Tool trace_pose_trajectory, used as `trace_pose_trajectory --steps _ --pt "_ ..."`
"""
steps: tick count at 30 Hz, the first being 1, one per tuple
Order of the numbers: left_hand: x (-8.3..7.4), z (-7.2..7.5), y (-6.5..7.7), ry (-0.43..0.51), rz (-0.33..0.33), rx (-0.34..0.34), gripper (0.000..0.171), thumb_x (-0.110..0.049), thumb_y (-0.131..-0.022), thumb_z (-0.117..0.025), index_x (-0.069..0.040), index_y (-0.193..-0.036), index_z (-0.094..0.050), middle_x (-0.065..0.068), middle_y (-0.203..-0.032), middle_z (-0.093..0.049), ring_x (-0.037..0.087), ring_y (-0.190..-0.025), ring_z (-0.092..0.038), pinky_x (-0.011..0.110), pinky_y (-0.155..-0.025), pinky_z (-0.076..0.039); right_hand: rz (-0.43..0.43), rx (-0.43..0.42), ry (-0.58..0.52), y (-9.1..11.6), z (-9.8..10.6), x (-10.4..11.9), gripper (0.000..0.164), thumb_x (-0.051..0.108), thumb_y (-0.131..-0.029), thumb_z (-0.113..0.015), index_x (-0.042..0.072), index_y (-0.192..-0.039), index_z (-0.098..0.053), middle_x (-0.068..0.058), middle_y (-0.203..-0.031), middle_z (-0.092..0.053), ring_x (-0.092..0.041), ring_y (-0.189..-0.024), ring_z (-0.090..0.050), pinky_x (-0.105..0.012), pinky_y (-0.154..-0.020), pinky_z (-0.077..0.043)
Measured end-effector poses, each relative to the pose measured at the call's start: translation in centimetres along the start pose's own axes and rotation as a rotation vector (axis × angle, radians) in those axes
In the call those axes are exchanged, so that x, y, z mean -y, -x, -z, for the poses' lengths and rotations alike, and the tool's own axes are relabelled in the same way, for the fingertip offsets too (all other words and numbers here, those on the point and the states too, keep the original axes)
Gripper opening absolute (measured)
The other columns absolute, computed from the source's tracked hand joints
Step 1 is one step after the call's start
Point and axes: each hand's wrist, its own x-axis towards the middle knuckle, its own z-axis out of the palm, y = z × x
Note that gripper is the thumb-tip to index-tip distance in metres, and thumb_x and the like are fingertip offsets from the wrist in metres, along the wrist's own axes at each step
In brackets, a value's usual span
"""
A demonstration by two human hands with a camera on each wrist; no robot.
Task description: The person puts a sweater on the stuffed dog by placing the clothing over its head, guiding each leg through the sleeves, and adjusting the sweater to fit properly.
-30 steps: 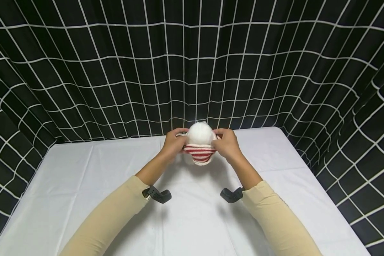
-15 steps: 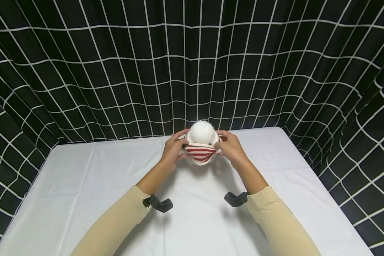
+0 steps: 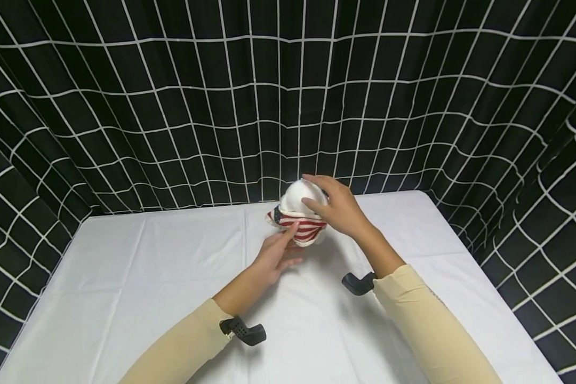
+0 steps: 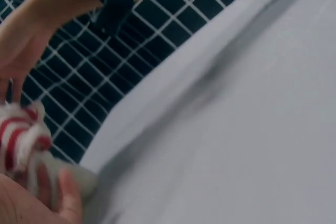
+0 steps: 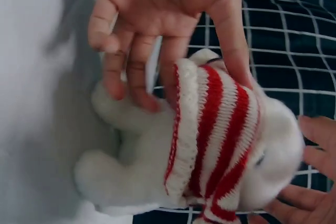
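A white plush toy [image 5: 275, 153] wears a knitted sweater [image 3: 307, 228] with red and white stripes and a dark blue part at one side. It is near the back edge of the table. My right hand [image 3: 338, 205] holds the toy's round white head, thumb in front and fingers over the top. My left hand [image 3: 273, 253] lies low at the front with its thumb on the striped knit and the other fingers spread out below. In the right wrist view, the left fingers [image 5: 139, 72] reach beside the sweater's hem, by the toy's white legs.
A white cloth [image 3: 182, 256] covers the table. Behind and at both sides hangs a black curtain [image 3: 211, 106] with a white grid. Each wrist carries a dark camera mount [image 3: 249, 332], and beige sleeves cover the forearms.
My left hand has left the toy's left side and come down to its lower front. My right hand has moved up over the head, and the toy has turned and tilted slightly.
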Motion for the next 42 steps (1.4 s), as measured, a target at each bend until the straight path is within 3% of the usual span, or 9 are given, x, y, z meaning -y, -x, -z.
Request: trace_pose_trajectory --steps 5,9,15,24,31,37,42 --pt "0.8 0.7 -0.6 -0.057 -0.037 0.004 0.044 -0.038 -0.098 -0.068 -0.003 -0.124 -0.067 -0.002 -0.100 -0.073 0.021 -0.098 -0.066 0.029 -0.072 -0.055 0.026 -0.024 0.049 -0.1 -1.0 -0.1 0.049 0.019 -0.094 -0.074 0.007 -0.140 -0.061 -0.016 -0.139 -0.061 -0.033 -0.133 -0.053 -0.051 -0.111 -0.040" --pt "1.2 0.9 -0.9 -0.071 -0.061 0.034 0.036 -0.029 -0.098 -0.068 -0.003 -0.123 -0.068 -0.003 -0.099 -0.072 0.015 -0.088 -0.067 0.027 -0.066 -0.054 0.021 -0.075 0.047 0.0 -1.4 -0.5 0.046 0.015 -0.094 -0.073 0.007 -0.138 -0.062 -0.017 -0.138 -0.062 -0.034 -0.131 -0.055 -0.050 -0.111 -0.040" --pt "1.8 1.2 -0.9 -0.054 -0.057 0.075 0.026 -0.015 -0.099 -0.065 0.002 -0.118 -0.067 -0.001 -0.094 -0.071 0.018 -0.085 -0.068 0.027 -0.068 -0.055 -0.009 -0.105 0.026 0.1 -1.8 -0.9 0.044 0.012 -0.093 -0.074 0.007 -0.135 -0.065 -0.020 -0.134 -0.063 -0.036 -0.128 -0.058 -0.051 -0.106 -0.044" --pt "1.6 1.3 0.1 -0.075 -0.072 0.094 0.031 -0.007 -0.098 -0.061 0.009 -0.125 -0.061 0.001 -0.097 -0.072 0.014 -0.083 -0.070 0.025 -0.070 -0.056 -0.013 -0.178 0.002 -0.2 -2.3 -1.2 0.042 0.006 -0.090 -0.076 0.006 -0.131 -0.068 -0.019 -0.128 -0.067 -0.036 -0.123 -0.061 -0.050 -0.101 -0.047" --pt "2.3 1.4 0.3 -0.091 -0.099 0.079 0.028 -0.009 -0.097 -0.062 0.008 -0.120 -0.064 0.002 -0.098 -0.072 0.016 -0.085 -0.071 0.025 -0.071 -0.056 -0.068 -0.204 -0.018 -0.8 -2.6 -1.3 0.040 0.007 -0.089 -0.078 0.006 -0.129 -0.070 -0.019 -0.126 -0.068 -0.036 -0.122 -0.062 -0.049 -0.101 -0.048" --pt "4.1 1.7 0.6 -0.109 -0.027 0.066 0.033 -0.012 -0.100 -0.060 0.009 -0.126 -0.061 0.005 -0.094 -0.070 0.015 -0.082 -0.070 0.024 -0.073 -0.057 -0.145 -0.215 -0.042 -1.1 -2.6 -1.8 0.037 0.013 -0.090 -0.078 0.008 -0.127 -0.072 -0.017 -0.126 -0.068 -0.037 -0.122 -0.061 -0.049 -0.099 -0.050" --pt "2.7 1.8 0.5 -0.126 -0.017 0.081 0.036 -0.022 -0.102 -0.061 0.007 -0.123 -0.061 0.013 -0.094 -0.071 0.017 -0.082 -0.071 0.032 -0.081 -0.059 -0.085 -0.155 -0.087 -0.9 -2.2 -1.7 0.041 0.019 -0.091 -0.079 0.012 -0.130 -0.070 -0.014 -0.130 -0.067 -0.032 -0.127 -0.059 -0.048 -0.104 -0.047"
